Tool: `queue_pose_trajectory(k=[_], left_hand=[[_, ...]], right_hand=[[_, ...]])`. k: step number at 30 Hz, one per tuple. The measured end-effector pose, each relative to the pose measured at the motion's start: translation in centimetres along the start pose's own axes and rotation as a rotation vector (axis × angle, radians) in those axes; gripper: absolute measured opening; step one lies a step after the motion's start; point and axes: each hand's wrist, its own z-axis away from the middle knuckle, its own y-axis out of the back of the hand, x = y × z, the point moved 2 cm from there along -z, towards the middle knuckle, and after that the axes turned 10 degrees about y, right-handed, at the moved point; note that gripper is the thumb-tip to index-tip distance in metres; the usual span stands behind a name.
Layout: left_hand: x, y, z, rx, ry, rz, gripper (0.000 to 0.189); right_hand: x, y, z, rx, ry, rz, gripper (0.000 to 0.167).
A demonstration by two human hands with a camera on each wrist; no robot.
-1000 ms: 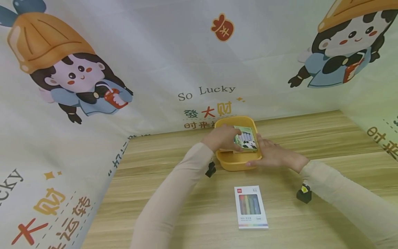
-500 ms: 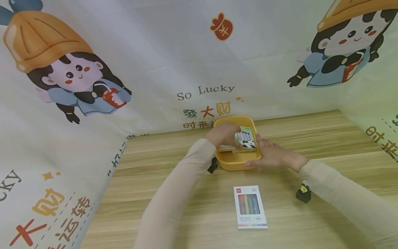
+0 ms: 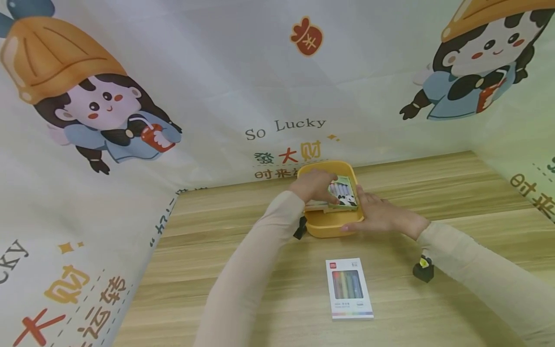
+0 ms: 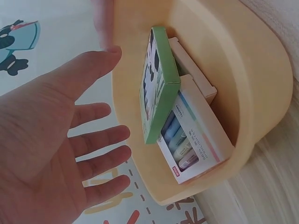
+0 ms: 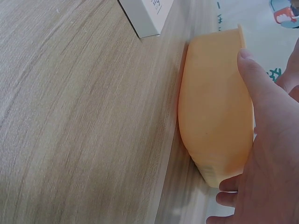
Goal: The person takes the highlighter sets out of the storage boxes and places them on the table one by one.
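A yellow plastic bin (image 3: 329, 231) stands at the back of the table against the backdrop. Inside it a green box with a panda picture (image 4: 166, 88) leans on a white box of pastel highlighters (image 4: 201, 135); another pale box (image 4: 194, 70) lies behind them. My left hand (image 3: 315, 185) hovers over the bin's left side. In the left wrist view that hand (image 4: 51, 140) has its fingers extended and apart from the boxes. My right hand (image 3: 381, 215) rests spread against the bin's right side, thumb (image 5: 250, 65) at the rim.
A white box of coloured pens (image 3: 349, 289) lies flat on the wooden table (image 3: 195, 270), in front of the bin. Printed cloth (image 3: 217, 72) hangs behind and at both sides. A black wrist device (image 3: 423, 270) hangs under the right sleeve.
My left hand has shifted slightly back and turned over the bin, its fingers apart from the panda box now. The right hand, bin and pen box stay put.
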Motion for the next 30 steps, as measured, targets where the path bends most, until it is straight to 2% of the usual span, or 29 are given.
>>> queue_pose_trajectory(k=[11, 19, 30], left_hand=[[-0.2, -0.3, -0.4, 0.003, 0.008, -0.012, 0.076], [-0.3, -0.4, -1.0, 0.001, 0.025, 0.023, 0.084], [-0.2, -0.9, -1.8, -0.001, 0.033, -0.005, 0.090]], right_hand=[[-0.2, -0.1, -0.1, -0.003, 0.004, -0.009, 0.134], [-0.3, 0.1, 0.0, 0.010, 0.010, -0.003, 0.133], [0.2, -0.2, -0.1, 0.017, 0.016, -0.001, 0.134]])
